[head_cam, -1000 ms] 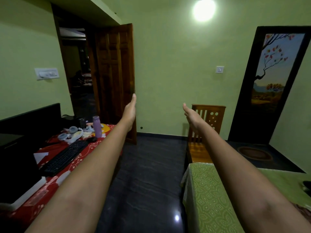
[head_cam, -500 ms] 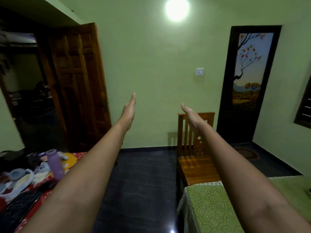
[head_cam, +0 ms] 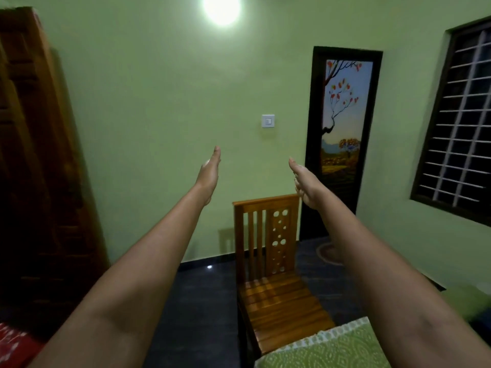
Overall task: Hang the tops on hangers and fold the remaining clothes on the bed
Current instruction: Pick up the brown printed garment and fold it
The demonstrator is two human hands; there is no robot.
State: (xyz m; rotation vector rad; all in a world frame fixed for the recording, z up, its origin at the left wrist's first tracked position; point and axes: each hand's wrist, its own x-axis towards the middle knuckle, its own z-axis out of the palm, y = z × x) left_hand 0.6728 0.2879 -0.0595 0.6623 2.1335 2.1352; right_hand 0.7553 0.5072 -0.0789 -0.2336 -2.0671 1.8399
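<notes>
While you reached both arms out, your left hand (head_cam: 209, 173) and right hand (head_cam: 305, 181) were flat, wide and held nothing above the wooden chair (head_cam: 273, 274); the bed (head_cam: 326, 349) corner lay low right.

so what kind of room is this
Most likely a bedroom in a home: the corner of a bed with a green patterned cover sits at the lower right, a wooden chair stands against the green wall, and a barred window is on the right.
</notes>
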